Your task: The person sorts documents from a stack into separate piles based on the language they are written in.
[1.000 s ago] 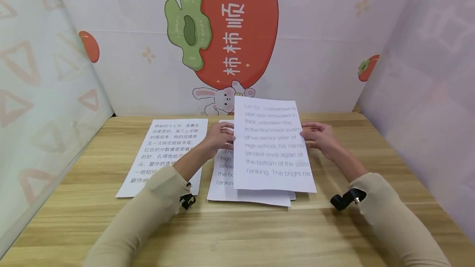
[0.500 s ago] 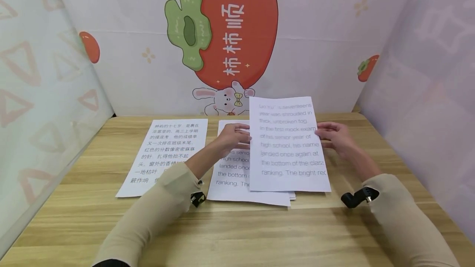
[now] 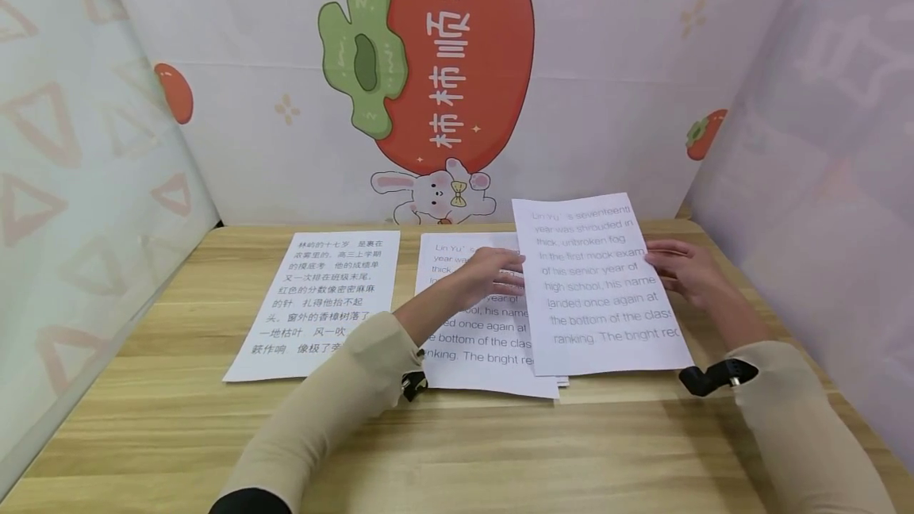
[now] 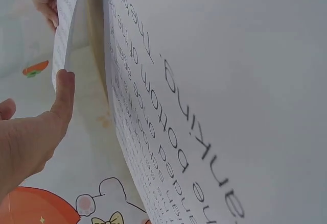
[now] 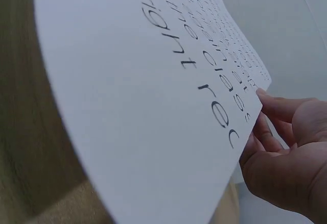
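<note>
A printed sheet of paper point(image 3: 593, 292) with English text is held up, tilted, between my two hands in the head view. My left hand point(image 3: 489, 272) holds its left edge, and in the left wrist view one fingertip point(image 4: 65, 77) meets the paper's edge. The right hand point(image 3: 685, 268) pinches the right edge; the right wrist view shows its thumb point(image 5: 281, 105) at the edge, with other fingers underneath. Below the raised sheet and the left hand lies another English sheet point(image 3: 464, 375), partly covered, with a further paper edge peeking out beneath it.
A sheet with Chinese text point(image 3: 314, 292) lies flat to the left on the wooden table point(image 3: 457, 450). White printed cloth point(image 3: 607, 125) walls in the back and sides, with a large persimmon and a rabbit drawn on it. Small dark devices sit on both wrists.
Both hands have moved rightward, carrying the raised sheet from over the middle sheet toward the table's right side. More of the middle sheet's text shows now.
</note>
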Demonstrator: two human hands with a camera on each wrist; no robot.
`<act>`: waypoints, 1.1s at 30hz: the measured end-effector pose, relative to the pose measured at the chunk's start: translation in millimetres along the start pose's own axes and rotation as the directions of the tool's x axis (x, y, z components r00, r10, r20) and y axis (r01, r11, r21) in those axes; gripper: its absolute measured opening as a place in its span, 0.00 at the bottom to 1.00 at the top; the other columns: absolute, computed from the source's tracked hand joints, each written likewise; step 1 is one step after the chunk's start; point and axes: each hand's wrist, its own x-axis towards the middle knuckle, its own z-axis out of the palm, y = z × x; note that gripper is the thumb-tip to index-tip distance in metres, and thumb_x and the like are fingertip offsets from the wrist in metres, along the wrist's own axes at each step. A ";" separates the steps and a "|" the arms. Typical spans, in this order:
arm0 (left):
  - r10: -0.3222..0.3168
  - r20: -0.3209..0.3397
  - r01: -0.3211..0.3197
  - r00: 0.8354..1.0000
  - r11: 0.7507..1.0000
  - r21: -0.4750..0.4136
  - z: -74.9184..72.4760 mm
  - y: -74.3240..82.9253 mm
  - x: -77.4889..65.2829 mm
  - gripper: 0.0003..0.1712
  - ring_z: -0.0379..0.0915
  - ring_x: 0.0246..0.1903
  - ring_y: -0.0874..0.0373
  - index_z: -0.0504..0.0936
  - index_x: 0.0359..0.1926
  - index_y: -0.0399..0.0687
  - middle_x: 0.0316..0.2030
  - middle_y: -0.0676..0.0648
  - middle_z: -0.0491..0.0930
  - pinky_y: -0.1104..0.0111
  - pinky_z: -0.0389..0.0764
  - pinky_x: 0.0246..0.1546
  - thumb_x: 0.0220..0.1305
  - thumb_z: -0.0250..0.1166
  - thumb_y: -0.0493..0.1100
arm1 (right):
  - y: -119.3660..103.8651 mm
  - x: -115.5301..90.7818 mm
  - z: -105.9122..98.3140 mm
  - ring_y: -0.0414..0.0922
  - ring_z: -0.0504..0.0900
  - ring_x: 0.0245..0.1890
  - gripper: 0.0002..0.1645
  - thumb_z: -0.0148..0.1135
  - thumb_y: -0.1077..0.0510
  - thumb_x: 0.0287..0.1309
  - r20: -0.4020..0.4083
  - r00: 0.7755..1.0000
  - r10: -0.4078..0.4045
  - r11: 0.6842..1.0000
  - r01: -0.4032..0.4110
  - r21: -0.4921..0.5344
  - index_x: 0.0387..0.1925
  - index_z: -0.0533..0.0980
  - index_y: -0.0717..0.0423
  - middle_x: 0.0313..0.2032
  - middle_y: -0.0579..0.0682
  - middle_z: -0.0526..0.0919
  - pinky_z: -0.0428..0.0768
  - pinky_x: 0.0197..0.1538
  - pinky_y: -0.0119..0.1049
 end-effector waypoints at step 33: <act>-0.102 0.104 0.099 0.989 0.995 0.034 59.9 -8.8 34.3 0.35 0.63 0.72 0.37 0.64 0.76 0.38 0.78 0.33 0.56 0.52 0.76 0.67 0.76 0.57 0.49 | 5.5 -9.5 -48.7 0.32 0.83 0.34 0.36 0.56 0.54 0.76 -0.128 0.984 0.120 0.932 -0.156 -0.327 0.76 0.60 0.67 0.30 0.28 0.82 0.87 0.41 0.30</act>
